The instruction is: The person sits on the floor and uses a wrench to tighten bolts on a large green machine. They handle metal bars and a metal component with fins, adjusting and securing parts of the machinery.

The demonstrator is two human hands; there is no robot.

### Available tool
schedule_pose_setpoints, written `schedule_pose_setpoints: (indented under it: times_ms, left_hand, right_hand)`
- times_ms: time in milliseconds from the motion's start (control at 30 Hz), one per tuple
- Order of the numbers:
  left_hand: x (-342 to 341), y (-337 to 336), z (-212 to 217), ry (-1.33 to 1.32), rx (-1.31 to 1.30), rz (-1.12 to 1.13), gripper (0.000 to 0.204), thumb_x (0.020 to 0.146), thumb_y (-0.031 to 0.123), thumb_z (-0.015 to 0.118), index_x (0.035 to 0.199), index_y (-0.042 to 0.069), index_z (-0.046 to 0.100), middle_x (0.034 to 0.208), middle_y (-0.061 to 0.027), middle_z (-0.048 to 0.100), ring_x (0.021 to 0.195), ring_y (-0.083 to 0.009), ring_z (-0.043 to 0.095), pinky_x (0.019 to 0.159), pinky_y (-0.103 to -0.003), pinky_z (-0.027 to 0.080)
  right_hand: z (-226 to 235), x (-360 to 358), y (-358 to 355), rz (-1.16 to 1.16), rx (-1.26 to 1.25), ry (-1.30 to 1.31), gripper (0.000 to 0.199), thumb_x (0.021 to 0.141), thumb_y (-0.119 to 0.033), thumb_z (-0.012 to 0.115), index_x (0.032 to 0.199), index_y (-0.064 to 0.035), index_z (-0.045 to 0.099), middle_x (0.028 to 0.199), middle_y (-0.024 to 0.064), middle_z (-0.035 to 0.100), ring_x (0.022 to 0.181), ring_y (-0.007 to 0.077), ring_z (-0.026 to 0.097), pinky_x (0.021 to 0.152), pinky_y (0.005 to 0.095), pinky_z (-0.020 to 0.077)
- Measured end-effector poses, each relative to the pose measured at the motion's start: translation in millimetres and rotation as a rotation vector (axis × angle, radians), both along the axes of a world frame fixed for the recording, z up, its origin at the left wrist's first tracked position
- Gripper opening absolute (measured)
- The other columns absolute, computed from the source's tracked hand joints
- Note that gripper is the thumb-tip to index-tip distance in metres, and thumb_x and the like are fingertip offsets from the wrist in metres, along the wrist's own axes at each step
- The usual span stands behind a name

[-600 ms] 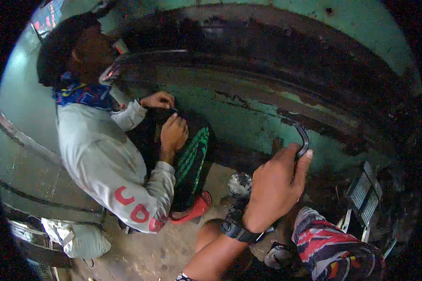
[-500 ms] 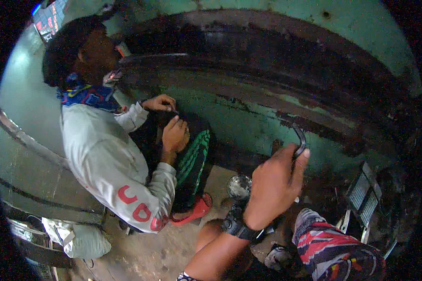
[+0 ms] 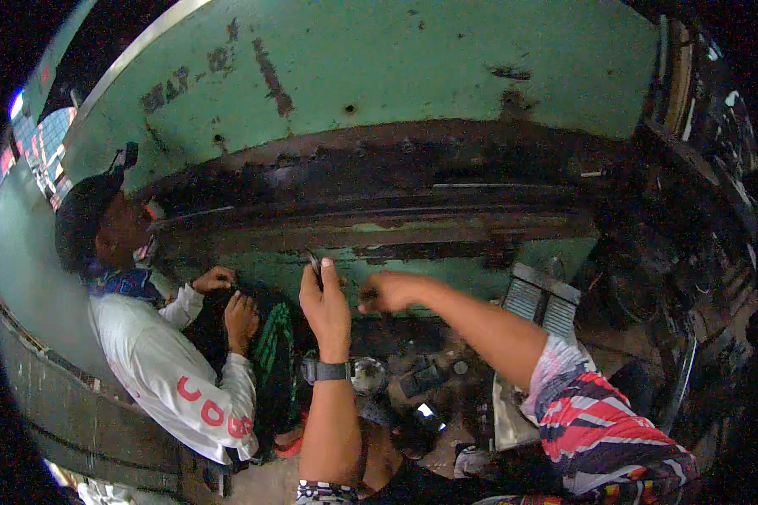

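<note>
In the head view, the left hand (image 3: 324,313) is raised near the middle; its thumb and fingers pinch a slim dark tool (image 3: 315,264), which stands up from the grip with its tip toward the green metal panel (image 3: 396,80); around this wrist there is a black watch (image 3: 329,370). The right hand (image 3: 389,294) is just beside it, on the right side, with the forearm crossing from the lower right; its fingers seem curled, but the hand is blurred, so I cannot tell whether they grasp anything. Behind both hands, the lower part of the panel has long brown and dark bands, with paint worn away in places.

Near the watch there is a round metal bowl (image 3: 369,376); farther right, a ribbed grey plate (image 3: 562,316) is leaning behind the right arm. At the left, a co-worker in a white long-sleeved shirt (image 3: 173,379) sits low; both of this person's hands (image 3: 241,321) are close together, and what they hold is too small to tell.
</note>
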State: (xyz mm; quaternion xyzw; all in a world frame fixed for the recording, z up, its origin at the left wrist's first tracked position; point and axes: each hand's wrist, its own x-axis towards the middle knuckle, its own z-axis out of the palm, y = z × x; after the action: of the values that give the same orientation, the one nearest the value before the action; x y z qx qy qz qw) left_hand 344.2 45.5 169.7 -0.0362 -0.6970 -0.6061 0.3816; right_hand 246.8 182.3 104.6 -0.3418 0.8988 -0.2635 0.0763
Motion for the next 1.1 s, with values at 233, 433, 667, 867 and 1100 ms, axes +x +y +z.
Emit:
schedule_pose_setpoints:
  times_ms: [233, 433, 667, 867, 1100]
  left_hand:
    - [-123, 17, -34, -0.057, 0.031, -0.160, 0.030, 0.103, 0.027, 0.056, 0.093, -0.001, 0.058, 0.082, -0.0041, 0.059, 0.074, -0.0127, 0.050, 0.069, -0.030, 0.043]
    - [-142, 37, -46, -0.019, -0.139, -0.007, 0.036, 0.102, 0.029, 0.056, 0.113, -0.005, 0.060, 0.093, -0.0087, 0.065, 0.083, -0.0177, 0.057, 0.078, -0.032, 0.047]
    - [-159, 42, -30, -0.080, -0.118, -0.131, 0.030, 0.102, 0.028, 0.058, 0.108, -0.001, 0.061, 0.082, -0.0068, 0.064, 0.075, -0.0144, 0.057, 0.070, -0.031, 0.047]
    - [-172, 41, -30, -0.104, -0.002, -0.237, 0.031, 0.102, 0.029, 0.056, 0.103, -0.001, 0.061, 0.079, -0.0074, 0.064, 0.072, -0.0146, 0.058, 0.069, -0.031, 0.047]
    - [-155, 29, -24, -0.137, -0.003, -0.183, 0.032, 0.102, 0.029, 0.056, 0.104, -0.002, 0.061, 0.079, -0.0072, 0.064, 0.072, -0.0148, 0.057, 0.068, -0.031, 0.046]
  right_hand:
    - [93, -71, 81, -0.407, -0.421, 0.142, 0.036, 0.094, -0.030, 0.068, 0.103, 0.0037, 0.069, 0.082, 0.0115, 0.070, 0.066, 0.0169, 0.068, 0.060, 0.0336, 0.0546]
    - [95, -96, 81, -0.504, -0.751, -0.103, 0.051, 0.097, -0.045, 0.061, 0.108, 0.0053, 0.064, 0.087, 0.0156, 0.070, 0.067, 0.0214, 0.069, 0.057, 0.0347, 0.0561]
    - [134, -167, 12, -0.594, -1.375, -0.483, 0.060, 0.094, -0.054, 0.061, 0.097, 0.0057, 0.062, 0.083, 0.0180, 0.069, 0.061, 0.0265, 0.068, 0.052, 0.0365, 0.0564]
    - [121, -228, 17, -0.974, -1.005, 0.259, 0.048, 0.086, -0.043, 0.073, 0.090, 0.0039, 0.061, 0.075, 0.0152, 0.068, 0.057, 0.0246, 0.065, 0.045, 0.0347, 0.0483]
    - [139, -155, -20, -0.762, -1.186, -0.322, 0.061, 0.081, -0.055, 0.076, 0.097, 0.0019, 0.059, 0.077, 0.0128, 0.068, 0.049, 0.0180, 0.056, 0.042, 0.0329, 0.0426]
